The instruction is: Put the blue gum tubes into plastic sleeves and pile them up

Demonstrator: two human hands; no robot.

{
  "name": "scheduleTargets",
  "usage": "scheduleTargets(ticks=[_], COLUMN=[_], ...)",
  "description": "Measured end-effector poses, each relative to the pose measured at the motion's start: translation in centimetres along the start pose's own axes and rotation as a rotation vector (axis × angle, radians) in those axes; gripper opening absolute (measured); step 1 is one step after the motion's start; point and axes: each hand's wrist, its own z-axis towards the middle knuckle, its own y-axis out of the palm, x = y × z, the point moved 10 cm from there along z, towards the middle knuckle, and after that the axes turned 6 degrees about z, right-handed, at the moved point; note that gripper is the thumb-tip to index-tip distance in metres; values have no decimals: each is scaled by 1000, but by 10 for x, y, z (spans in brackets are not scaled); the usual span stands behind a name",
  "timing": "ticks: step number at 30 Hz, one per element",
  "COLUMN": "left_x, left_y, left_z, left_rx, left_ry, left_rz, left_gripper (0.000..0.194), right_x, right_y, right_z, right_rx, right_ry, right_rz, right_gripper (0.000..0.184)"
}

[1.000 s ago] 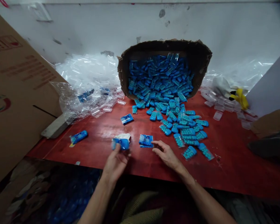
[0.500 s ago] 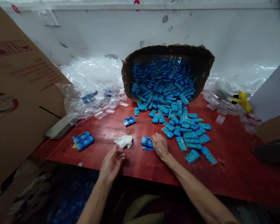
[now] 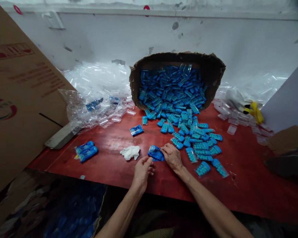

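A small stack of blue printed labels (image 3: 156,153) lies near the front of the red table (image 3: 248,185). My right hand (image 3: 172,157) pinches its right side. My left hand (image 3: 142,172) pinches its lower left corner, so both hands hold the same stack. A crumpled white cloth (image 3: 130,152) lies just left of my left hand. Two blue filled cases (image 3: 86,151) sit together at the table's left. Several clear cases of blue pellets (image 3: 201,145) spill to the right of my right hand.
A torn cardboard box (image 3: 215,67) on its side at the back spills the blue cases. Clear plastic bags of empty cases (image 3: 94,89) lie back left. A big carton (image 3: 17,99) leans at left. A yellow-handled tool (image 3: 255,110) lies back right. One label (image 3: 136,130) lies alone.
My left hand set a blue case beside the one at the left, then came right to the label stack. My right hand closed on the stack and lifted its edge.
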Motion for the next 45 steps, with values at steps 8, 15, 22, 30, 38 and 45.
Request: scheduleTargets(ticks=[8,15,22,30,38,45], left_x=[4,10,8,13,0,-14], left_y=[13,18,23,32,36,27], left_z=[10,12,23,22,9,8], left_rx=[-2,86,144,142,-153,-90], left_ry=[31,152,188,209,-128,-249], left_rz=[28,107,75,125,-117,-190], left_gripper=[32,29,29,26,17,21], right_x=[-7,19,22,12,50,50], right_y=[-23,23,17,5,-37,-25], right_z=[-10,-12,-12,-13,4,7], right_rx=[71,-11,82,101,17,-43], right_ry=[42,377,414,322,245,188], right_rz=[641,986,829,657,188,-307], right_gripper=[18,24,24,27,19,13])
